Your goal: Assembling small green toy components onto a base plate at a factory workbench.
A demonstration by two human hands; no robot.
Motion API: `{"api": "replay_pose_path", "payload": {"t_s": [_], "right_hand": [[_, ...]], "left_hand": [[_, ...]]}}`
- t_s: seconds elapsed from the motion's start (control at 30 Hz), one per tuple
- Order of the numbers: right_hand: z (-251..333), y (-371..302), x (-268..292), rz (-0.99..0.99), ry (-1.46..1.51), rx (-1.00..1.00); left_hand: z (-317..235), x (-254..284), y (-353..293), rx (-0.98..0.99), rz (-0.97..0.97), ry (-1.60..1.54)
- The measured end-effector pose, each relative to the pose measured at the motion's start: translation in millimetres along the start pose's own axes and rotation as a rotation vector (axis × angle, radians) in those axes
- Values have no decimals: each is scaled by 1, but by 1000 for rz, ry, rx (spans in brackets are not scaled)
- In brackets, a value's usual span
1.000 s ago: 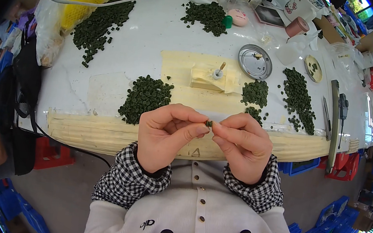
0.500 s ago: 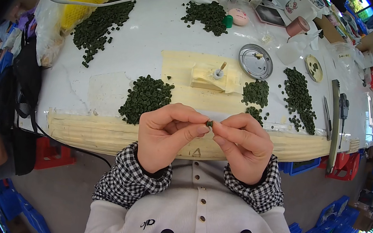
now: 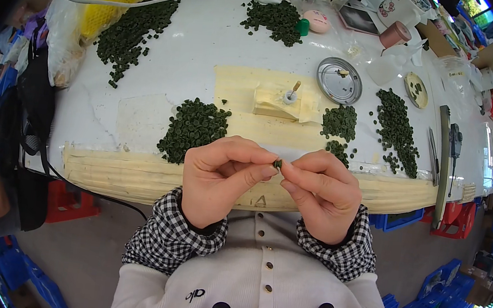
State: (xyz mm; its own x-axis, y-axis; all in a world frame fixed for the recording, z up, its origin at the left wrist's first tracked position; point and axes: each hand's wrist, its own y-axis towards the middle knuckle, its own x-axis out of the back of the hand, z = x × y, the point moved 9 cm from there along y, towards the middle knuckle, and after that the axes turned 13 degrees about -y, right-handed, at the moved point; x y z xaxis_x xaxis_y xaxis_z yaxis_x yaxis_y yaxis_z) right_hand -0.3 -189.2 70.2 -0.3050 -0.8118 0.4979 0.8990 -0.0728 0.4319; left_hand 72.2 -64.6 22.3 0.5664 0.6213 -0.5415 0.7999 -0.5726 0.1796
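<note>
Desk (image 3: 186, 44): white top, padded cream strip (image 3: 111, 169) along the near edge. Both hands are over that strip, so use it as the backstop: stay low above it, and a dropped part should land soft.

Left hand (image 3: 213, 177) and right hand (image 3: 328, 194) meet in front of the chest, apart from the desk gear. Worth bracing wrists or forearms for a steadier fingertip pinch; can't tell if anything supports them now.

Piles of dark green parts: near-left pile (image 3: 191, 132) just beyond the left hand, right-hand pile (image 3: 396, 131) well off to the right. Suggest not letting knuckles or cuffs drag through the near one.

Cream-wrapped block (image 3: 276, 104) sits beyond the hands, thin stick (image 3: 296, 86) up out of its white collar. Leave it clearance.

Fingers: left thumb and index almost closed, pinching the small green piece (image 3: 277, 163). Right index tip is up against the piece's right side, right thumb tip lower; can't tell if the right grips it or only steadies it.

Piece is between the two sets of fingertips, mostly covered. I'd go light on pressure, hold by the rim, turn in small increments; squeezing harder risks it popping out sideways.
</note>
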Motion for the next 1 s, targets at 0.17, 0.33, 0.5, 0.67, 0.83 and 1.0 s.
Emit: {"api": "replay_pose_path", "payload": {"t_s": [0.17,0.33,0.5,0.67,0.83,1.0], "right_hand": [[2,0,2,-19,-37,34],[4,1,2,-38,-66,45],[4,1,2,-43,-66,43],[4,1,2,-38,-70,49],[3,1,2,-25,-61,54],[4,1,2,-21,-69,51]], "left_hand": [[0,0,0,-2,-2,-4],[-1,-1,1,-16,8,4],[-2,0,1,-17,0,35],[-3,0,1,-17,-2,56],[-2,-1,1,0,0,67],[-1,0,1,13,-6,56]]}}
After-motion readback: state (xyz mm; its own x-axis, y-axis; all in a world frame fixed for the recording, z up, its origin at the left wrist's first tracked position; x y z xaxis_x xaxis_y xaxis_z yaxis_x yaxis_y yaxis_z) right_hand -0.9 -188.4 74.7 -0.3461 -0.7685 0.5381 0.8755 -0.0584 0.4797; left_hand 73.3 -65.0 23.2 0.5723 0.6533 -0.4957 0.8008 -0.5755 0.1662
